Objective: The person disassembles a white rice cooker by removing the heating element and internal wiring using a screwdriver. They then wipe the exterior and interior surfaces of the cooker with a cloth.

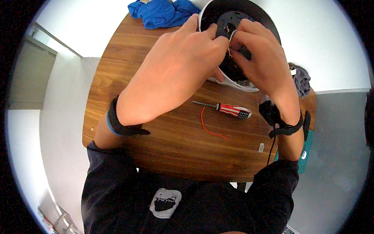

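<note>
A round, deep housing (pixel 269 21) with a white rim and a black inside stands at the far side of the wooden table. My left hand (pixel 185 58) lies over its near left rim, fingers bent round the edge and into the opening. Inside it, my right hand (pixel 259 48) is closed in a pinch on a thin, light-coloured wire (pixel 233 36). Both sets of fingertips nearly meet above the dark inner parts, and they partly hide what is there. Nearer to me lies a screwdriver (pixel 233 110) with a red, white and black handle, beside a loose red wire (pixel 203 123).
A blue cloth (pixel 163 13) lies at the far left of the table (pixel 117 74), and a dark grey cloth (pixel 302 80) at the right. A small whitish piece (pixel 261 147) rests near a black cable (pixel 271 150). Something teal (pixel 306 152) is at the right edge.
</note>
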Available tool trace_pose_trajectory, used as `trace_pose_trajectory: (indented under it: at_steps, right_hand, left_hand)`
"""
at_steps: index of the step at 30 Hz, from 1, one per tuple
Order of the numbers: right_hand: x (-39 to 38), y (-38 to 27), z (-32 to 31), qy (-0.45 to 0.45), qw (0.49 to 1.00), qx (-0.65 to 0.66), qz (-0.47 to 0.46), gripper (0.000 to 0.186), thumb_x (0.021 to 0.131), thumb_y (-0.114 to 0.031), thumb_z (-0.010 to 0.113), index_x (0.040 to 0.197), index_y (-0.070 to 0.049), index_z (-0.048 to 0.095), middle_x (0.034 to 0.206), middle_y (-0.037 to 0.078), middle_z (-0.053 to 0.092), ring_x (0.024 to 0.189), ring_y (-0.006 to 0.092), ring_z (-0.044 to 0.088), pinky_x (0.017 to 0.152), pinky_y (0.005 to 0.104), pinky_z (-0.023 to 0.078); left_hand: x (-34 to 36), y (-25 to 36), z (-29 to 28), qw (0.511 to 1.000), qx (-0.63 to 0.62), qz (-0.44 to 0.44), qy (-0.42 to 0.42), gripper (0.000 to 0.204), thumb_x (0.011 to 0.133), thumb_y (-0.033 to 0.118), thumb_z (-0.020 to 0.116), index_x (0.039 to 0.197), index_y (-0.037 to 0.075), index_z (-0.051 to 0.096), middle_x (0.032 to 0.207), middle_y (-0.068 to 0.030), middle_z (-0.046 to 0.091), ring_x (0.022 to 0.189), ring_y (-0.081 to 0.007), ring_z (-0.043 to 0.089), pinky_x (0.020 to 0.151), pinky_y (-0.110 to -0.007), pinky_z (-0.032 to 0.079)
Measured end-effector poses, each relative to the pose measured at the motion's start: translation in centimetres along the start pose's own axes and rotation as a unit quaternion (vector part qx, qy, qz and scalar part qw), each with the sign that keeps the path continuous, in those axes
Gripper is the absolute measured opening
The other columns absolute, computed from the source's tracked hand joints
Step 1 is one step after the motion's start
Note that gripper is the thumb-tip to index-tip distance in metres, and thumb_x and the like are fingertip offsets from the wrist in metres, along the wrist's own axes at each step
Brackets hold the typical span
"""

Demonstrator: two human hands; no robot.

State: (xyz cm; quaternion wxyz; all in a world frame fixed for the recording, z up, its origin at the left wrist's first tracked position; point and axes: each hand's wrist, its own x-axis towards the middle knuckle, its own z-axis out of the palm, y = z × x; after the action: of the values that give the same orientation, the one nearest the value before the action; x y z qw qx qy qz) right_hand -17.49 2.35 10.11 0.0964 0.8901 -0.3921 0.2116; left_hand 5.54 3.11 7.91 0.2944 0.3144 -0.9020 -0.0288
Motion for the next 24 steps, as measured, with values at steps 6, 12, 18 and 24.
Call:
trace_pose_trajectory:
  at_steps: [6, 12, 18, 24]
  right_hand:
    - [-0.3, -0.3, -0.2, -0.012, 1.000, -0.017, -0.016, 0.009, 0.087, -0.002, 0.075, 0.094, -0.003, 0.069, 0.103, 0.011, 0.066, 0.102, 0.0372, 0.065, 0.088, 0.0469, 0.052]
    - [-1.0, -0.2, 0.1, -0.051, 0.998, -0.030, -0.032, 0.011, 0.088, -0.003, 0.071, 0.099, -0.002, 0.073, 0.109, 0.011, 0.067, 0.107, 0.0358, 0.066, 0.094, 0.0462, 0.055]
    - [-2.1, -0.9, 0.2, -0.038, 0.999, 0.025, 0.021, 0.018, 0.088, -0.005, 0.074, 0.105, -0.003, 0.075, 0.119, 0.013, 0.069, 0.116, 0.0361, 0.066, 0.101, 0.0448, 0.057]
    - [-1.9, -0.3, -1.7, 0.071, 0.996, -0.041, 0.044, 0.021, 0.092, -0.007, 0.079, 0.112, -0.004, 0.073, 0.120, 0.013, 0.069, 0.112, 0.0372, 0.070, 0.093, 0.0449, 0.059]
  left_hand:
    - [-0.2, -0.1, 0.1, 1.000, 0.009, 0.004, 0.000, 0.030, 0.085, 0.014, 0.083, 0.101, 0.006, 0.059, 0.127, -0.0118, 0.070, 0.122, -0.0426, 0.061, 0.095, -0.054, 0.054]
    - [-0.3, 0.2, -0.3, 1.000, 0.005, 0.003, -0.012, 0.029, 0.085, 0.013, 0.081, 0.102, 0.006, 0.059, 0.128, -0.0121, 0.069, 0.122, -0.0419, 0.061, 0.095, -0.053, 0.054]
    - [-0.1, 0.0, 0.2, 1.000, 0.009, 0.009, -0.001, 0.027, 0.086, 0.012, 0.080, 0.101, 0.006, 0.059, 0.133, -0.0144, 0.069, 0.121, -0.0417, 0.062, 0.097, -0.052, 0.055]
    - [-0.2, 0.0, -0.2, 1.000, 0.006, -0.003, -0.012, 0.028, 0.085, 0.012, 0.081, 0.101, 0.006, 0.059, 0.136, -0.0152, 0.070, 0.127, -0.0416, 0.062, 0.100, -0.052, 0.055]
